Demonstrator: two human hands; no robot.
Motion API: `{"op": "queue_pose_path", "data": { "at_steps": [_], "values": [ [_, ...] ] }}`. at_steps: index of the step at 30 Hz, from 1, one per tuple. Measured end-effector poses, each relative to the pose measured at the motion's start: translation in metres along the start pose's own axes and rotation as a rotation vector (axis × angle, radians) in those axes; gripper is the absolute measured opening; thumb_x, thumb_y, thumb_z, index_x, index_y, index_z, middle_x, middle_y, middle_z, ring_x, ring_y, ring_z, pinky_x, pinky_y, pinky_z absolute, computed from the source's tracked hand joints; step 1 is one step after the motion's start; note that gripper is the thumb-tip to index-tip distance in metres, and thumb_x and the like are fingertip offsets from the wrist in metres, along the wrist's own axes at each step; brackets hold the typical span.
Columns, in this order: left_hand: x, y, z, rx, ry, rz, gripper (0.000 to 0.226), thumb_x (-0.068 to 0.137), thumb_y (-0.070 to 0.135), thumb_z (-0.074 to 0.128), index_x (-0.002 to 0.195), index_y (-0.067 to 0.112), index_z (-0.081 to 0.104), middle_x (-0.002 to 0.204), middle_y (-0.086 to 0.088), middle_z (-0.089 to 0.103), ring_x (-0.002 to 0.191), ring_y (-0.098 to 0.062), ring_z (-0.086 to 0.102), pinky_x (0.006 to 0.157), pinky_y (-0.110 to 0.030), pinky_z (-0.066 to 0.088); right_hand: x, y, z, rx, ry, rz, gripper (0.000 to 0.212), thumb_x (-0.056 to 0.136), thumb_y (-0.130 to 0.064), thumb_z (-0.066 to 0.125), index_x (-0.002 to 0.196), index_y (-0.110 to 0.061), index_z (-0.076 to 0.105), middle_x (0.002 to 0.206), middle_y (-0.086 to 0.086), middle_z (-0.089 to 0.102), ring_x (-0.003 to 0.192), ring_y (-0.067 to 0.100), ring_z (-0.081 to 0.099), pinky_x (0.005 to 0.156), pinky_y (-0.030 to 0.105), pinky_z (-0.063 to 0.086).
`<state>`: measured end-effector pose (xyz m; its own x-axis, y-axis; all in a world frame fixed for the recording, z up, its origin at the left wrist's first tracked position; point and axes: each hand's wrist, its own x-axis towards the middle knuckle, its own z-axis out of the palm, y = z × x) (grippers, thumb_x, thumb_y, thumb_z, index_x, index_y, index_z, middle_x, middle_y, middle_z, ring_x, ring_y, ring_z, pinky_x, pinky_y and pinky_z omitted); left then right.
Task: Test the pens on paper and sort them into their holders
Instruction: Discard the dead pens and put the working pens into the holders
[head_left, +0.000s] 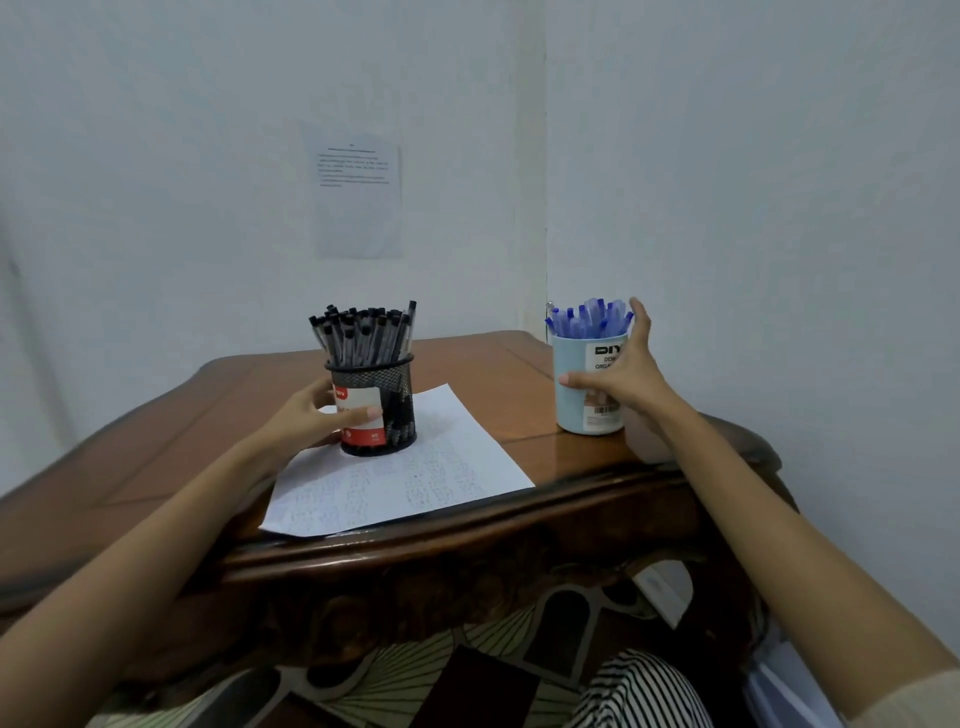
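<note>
So you're sitting with one holder per hand right now. Your left hand (306, 415) is wrapping around the black mesh holder (400, 384), thumb across its label and fingers curling behind it. That holder is standing upright on the far end of the paper (415, 483). Your right hand (623, 374) is spreading wide against the pale blue holder (574, 410) off to the right on the table (493, 364), thumb pointing left across its front and fingers reaching up by the rim. I can't quite tell whether it's actually gripping or just touching. The black pens (363, 332) and blue pens (587, 317) are all standing nearly vertical and fanning out a bit, caps up. So any pull is probably going straight up, and each hand is sitting nearest its own colour. I'm not seeing any loose pens lying around.
</note>
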<state>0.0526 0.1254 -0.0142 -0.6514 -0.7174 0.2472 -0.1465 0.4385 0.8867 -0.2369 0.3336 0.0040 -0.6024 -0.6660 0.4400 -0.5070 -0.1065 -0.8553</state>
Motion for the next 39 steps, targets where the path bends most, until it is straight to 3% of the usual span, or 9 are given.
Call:
{"op": "queue_pose_path", "data": {
  "at_steps": [5,9,13,16,22,26,32,35,39],
  "values": [
    [0.000,0.000,0.001,-0.007,0.030,0.011,0.088,0.040,0.056,0.078,0.120,0.027,0.055,0.120,0.000,0.060,0.109,-0.022,0.060,0.094,-0.044,0.049,0.015,-0.027,0.043,0.073,-0.121,-0.025,0.125,0.064,-0.017,0.086,0.146,-0.031,-0.008,0.128,0.002,0.050,0.110,0.021,0.055,0.101,0.044,0.043],
    [-0.004,0.004,0.005,-0.050,0.036,0.023,0.089,0.040,0.064,0.078,0.120,0.036,0.051,0.121,0.004,0.056,0.109,-0.016,0.057,0.078,-0.028,0.052,0.031,-0.040,0.105,0.079,-0.154,-0.004,0.123,0.061,-0.019,0.087,0.146,-0.020,-0.002,0.116,0.006,0.057,0.103,0.025,0.058,0.094,0.042,0.048],
    [-0.001,0.008,0.008,-0.038,0.055,0.012,0.063,0.067,0.044,0.080,0.120,0.032,0.049,0.117,0.004,0.057,0.108,-0.017,0.057,0.074,-0.024,0.050,0.045,-0.041,0.154,0.070,-0.054,0.094,0.109,0.059,-0.020,0.088,0.143,-0.015,0.018,0.116,0.011,0.060,0.102,0.029,0.060,0.085,0.038,0.052],
    [0.004,0.015,0.004,0.015,0.019,-0.040,0.057,0.072,0.034,0.078,0.121,0.027,0.048,0.115,0.003,0.057,0.103,-0.014,0.057,0.074,-0.024,0.050,0.059,-0.042,0.169,0.057,0.038,0.132,0.101,0.060,-0.019,0.087,0.140,-0.012,0.026,0.122,0.010,0.054,0.111,0.029,0.055,0.091,0.041,0.049],
    [0.015,0.017,-0.010,0.053,-0.001,-0.035,0.073,0.055,0.039,0.083,0.121,0.026,0.055,0.117,0.006,0.061,0.105,-0.013,0.060,0.081,-0.031,0.055,0.089,-0.045,0.192,0.090,0.126,0.137,0.085,0.069,-0.004,0.078,0.137,-0.012,0.029,0.126,0.013,0.049,0.115,0.032,0.051,0.093,0.046,0.048],
    [0.036,0.023,-0.024,0.089,0.039,-0.047,0.070,0.058,0.031,0.088,0.119,0.024,0.057,0.115,0.002,0.063,0.102,-0.013,0.062,0.072,-0.025,0.055,0.098,-0.040,0.205,0.086,0.112,0.151,0.081,0.076,-0.013,0.075,0.141,-0.010,0.026,0.133,0.016,0.046,0.118,0.033,0.049,0.098,0.045,0.044],
    [0.078,0.034,-0.044,-0.008,0.145,-0.037,0.084,0.045,0.035,0.092,0.120,0.025,0.055,0.109,0.002,0.065,0.096,-0.013,0.065,0.080,-0.035,0.055,0.121,-0.029,0.214,0.108,0.082,0.126,0.109,0.059,-0.028,0.087,0.143,-0.010,0.021,0.135,0.015,0.045,0.124,0.032,0.044,0.101,0.045,0.042],
    [0.099,0.022,-0.036,-0.078,0.263,-0.043,0.074,0.059,0.024,0.087,0.124,0.018,0.051,0.105,0.003,0.065,0.092,-0.011,0.065,0.073,-0.033,0.056,0.134,-0.025,0.217,0.097,0.098,0.110,0.109,0.060,-0.027,0.087,0.144,-0.009,0.020,0.138,0.015,0.042,0.128,0.031,0.040,0.102,0.041,0.039],
    [0.130,-0.008,-0.024,-0.149,0.415,-0.089,0.085,0.048,0.029,0.093,0.121,0.018,0.051,0.114,-0.003,0.063,0.101,-0.020,0.063,0.081,-0.044,0.056,0.151,-0.013,0.224,0.065,0.157,0.057,0.106,0.061,-0.024,0.087,0.143,-0.008,0.021,0.139,0.013,0.042,0.128,0.031,0.040,0.102,0.038,0.038]
  ]
}}
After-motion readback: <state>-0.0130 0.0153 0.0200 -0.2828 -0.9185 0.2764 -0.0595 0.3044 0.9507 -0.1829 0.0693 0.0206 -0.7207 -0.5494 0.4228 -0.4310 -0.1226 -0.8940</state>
